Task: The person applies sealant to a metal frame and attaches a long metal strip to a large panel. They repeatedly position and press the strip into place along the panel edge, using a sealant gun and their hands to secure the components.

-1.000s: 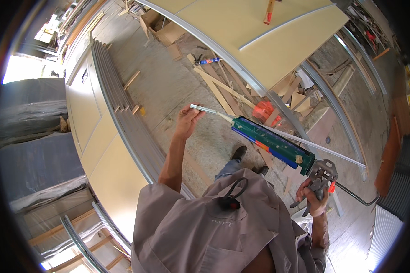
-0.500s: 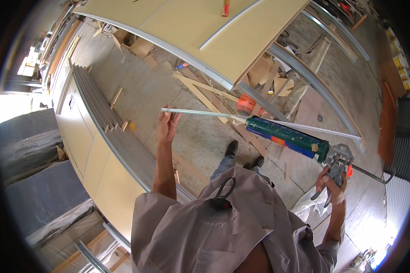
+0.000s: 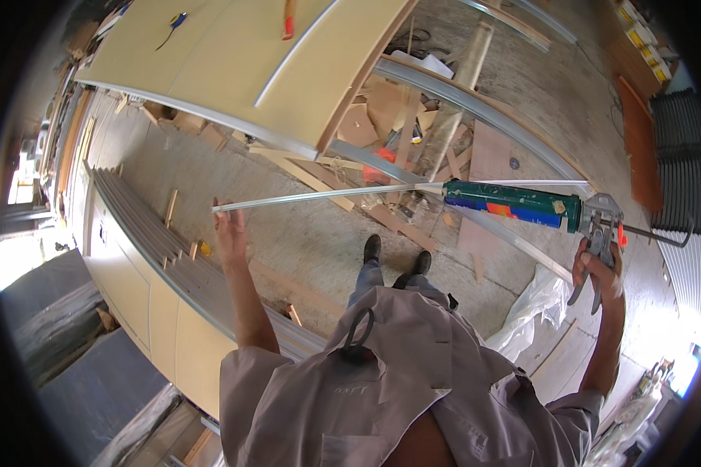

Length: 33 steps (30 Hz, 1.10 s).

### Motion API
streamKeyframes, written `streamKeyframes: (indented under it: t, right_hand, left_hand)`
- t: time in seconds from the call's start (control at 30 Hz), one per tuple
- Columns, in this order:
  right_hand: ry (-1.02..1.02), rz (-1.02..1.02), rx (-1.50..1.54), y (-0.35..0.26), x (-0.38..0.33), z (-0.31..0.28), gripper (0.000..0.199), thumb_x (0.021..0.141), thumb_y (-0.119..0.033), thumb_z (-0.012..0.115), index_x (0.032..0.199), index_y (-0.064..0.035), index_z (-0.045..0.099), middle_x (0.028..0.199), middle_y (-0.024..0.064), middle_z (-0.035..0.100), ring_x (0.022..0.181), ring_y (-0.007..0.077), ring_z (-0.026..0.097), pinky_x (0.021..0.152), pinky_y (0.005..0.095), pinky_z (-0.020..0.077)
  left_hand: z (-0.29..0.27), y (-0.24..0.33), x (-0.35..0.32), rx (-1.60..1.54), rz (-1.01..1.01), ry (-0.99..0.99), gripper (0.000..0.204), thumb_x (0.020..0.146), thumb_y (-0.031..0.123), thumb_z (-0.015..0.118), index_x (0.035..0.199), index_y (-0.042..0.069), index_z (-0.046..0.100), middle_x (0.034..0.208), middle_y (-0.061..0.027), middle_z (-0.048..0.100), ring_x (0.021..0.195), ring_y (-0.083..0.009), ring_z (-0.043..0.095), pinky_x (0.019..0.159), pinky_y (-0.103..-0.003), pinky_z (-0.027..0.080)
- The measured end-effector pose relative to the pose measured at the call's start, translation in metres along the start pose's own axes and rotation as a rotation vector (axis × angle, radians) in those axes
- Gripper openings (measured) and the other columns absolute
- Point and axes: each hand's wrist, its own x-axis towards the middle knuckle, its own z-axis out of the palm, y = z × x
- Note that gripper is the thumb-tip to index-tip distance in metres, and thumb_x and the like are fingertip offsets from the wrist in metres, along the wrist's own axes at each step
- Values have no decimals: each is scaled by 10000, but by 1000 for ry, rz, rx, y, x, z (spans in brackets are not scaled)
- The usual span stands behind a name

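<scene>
My left hand [image 3: 230, 233] is raised, its fingertips pinched at the left end of a long thin whitish strip [image 3: 311, 197]. That strip stretches across in front of me, and its far right part passes behind the gun. A caulking gun [image 3: 596, 212] sits in my right hand [image 3: 602, 272], fingers wrapped about its grip and trigger. Loaded in it is a green and blue sealant tube [image 3: 514, 204] with an orange patch. The tube's pale nozzle [image 3: 428, 187] points left and lies at the strip's surface; whether it touches, I cannot tell.
Ahead stands a table with yellowish panels [image 3: 234, 62], bearing a red-tipped handle [image 3: 289, 27] and a tape measure [image 3: 178, 20]. Stacked grey profiles [image 3: 136, 210] line the left side. Wood offcuts and cardboard [image 3: 385, 109] litter the floor; clear plastic sheeting [image 3: 533, 307] lies right.
My hands are farther apart, the left moved left and the right moved right and up. The nozzle is farther along the strip from its left end. The whole view has shifted too.
</scene>
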Motion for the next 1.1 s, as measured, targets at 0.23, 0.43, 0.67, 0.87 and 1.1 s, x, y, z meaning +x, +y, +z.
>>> streamKeyframes:
  t: [0.23, 0.43, 0.67, 0.87, 1.1]
  right_hand:
    - [78, -22, -85, -7, 3, -66, 242, 777, -173, 644, 900, 15, 556, 625, 67, 533, 465, 167, 530, 461, 308, 465]
    - [90, -19, -146, -16, 6, -123, 226, 795, -161, 636, 915, 14, 559, 630, 63, 529, 478, 164, 533, 475, 314, 475]
    - [171, -16, -192, -25, 10, -177, 212, 801, -176, 655, 905, -9, 578, 679, 54, 552, 514, 146, 558, 496, 299, 498]
    - [229, -6, -277, -24, 14, -226, 198, 797, -200, 644, 893, -39, 580, 675, 37, 553, 509, 130, 551, 487, 291, 495]
    - [283, 0, -303, -17, 17, -282, 196, 799, -220, 633, 891, -61, 563, 681, 36, 549, 509, 130, 546, 491, 287, 490]
  left_hand:
    - [6, 6, 15, 1, 18, -16, 632, 879, 27, 649, 1438, 74, 358, 1200, -68, 612, 1147, -229, 563, 1075, -402, 438]
    - [0, 10, 30, 78, 50, 35, 609, 896, 20, 626, 1441, 95, 365, 1227, -83, 596, 1169, -212, 542, 1078, -372, 432]
    - [14, 12, 33, 100, 19, -28, 459, 917, 48, 611, 1357, 56, 482, 1255, -83, 603, 1180, -192, 556, 1066, -332, 434]
    - [7, 23, 45, 70, 27, 59, 498, 912, 22, 602, 1384, 87, 457, 1252, -84, 599, 1169, -190, 560, 1035, -337, 471]
    - [23, 25, 52, 73, -5, 2, 424, 918, 50, 601, 1332, 72, 509, 1244, -53, 610, 1162, -170, 566, 1035, -324, 466]
